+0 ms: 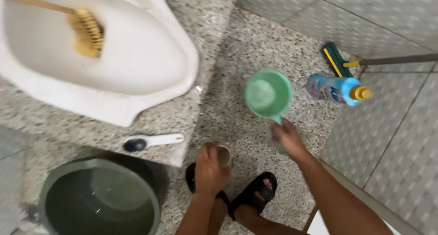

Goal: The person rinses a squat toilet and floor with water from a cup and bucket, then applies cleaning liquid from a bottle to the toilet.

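Observation:
My right hand [288, 138] grips the handle of a green plastic dipper [268, 94], held level over the wet speckled floor. My left hand [209, 164] is closed around a small pale cup-like object [224, 155] just above my feet in black sandals [253, 195]. A white squat toilet pan [137, 75] fills the upper left, with a yellow-bristled brush [86, 31] resting inside it.
A dark green bucket of water [98, 198] stands at the lower left. A white scoop with a dark head [153, 141] lies beside it. A blue cleaner bottle with a yellow cap [337, 89] lies on the floor, next to a floor brush on a long handle [388, 60].

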